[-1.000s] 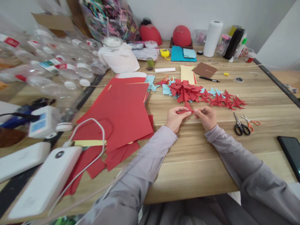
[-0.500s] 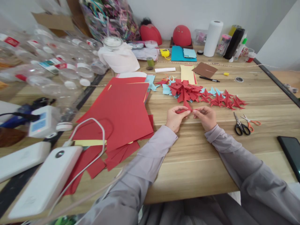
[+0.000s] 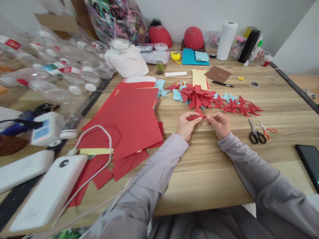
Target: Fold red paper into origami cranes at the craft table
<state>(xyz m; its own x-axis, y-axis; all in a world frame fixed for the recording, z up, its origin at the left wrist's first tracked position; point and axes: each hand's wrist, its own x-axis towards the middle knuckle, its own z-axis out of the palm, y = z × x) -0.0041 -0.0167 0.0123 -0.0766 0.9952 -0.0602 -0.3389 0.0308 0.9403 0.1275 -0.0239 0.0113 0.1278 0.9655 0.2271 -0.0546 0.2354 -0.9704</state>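
Observation:
A small piece of folded red paper [image 3: 203, 117] is held between both hands, low over the table. My left hand [image 3: 185, 125] pinches its left part, thumb on the near side. With thumb and forefinger, my right hand [image 3: 220, 125] grips the pointed right tip. Just beyond the fingers lies a heap of folded red paper pieces [image 3: 195, 96], with some light blue ones among them. More red folded pieces [image 3: 241, 106] trail off to the right, shaped like cranes. The fingers partly hide the held paper, so its exact fold cannot be made out.
Red paper sheets [image 3: 134, 119] are stacked left of my hands. Black-handled scissors [image 3: 257, 136] and orange-handled scissors [image 3: 267, 132] lie to the right, with a phone [image 3: 309, 162] at the edge. White power banks [image 3: 50, 189] with a cable and many plastic bottles [image 3: 67, 71] crowd the left.
My right fingers have shifted very slightly to the right along the tip of the folded red paper. Everything else stays where it was.

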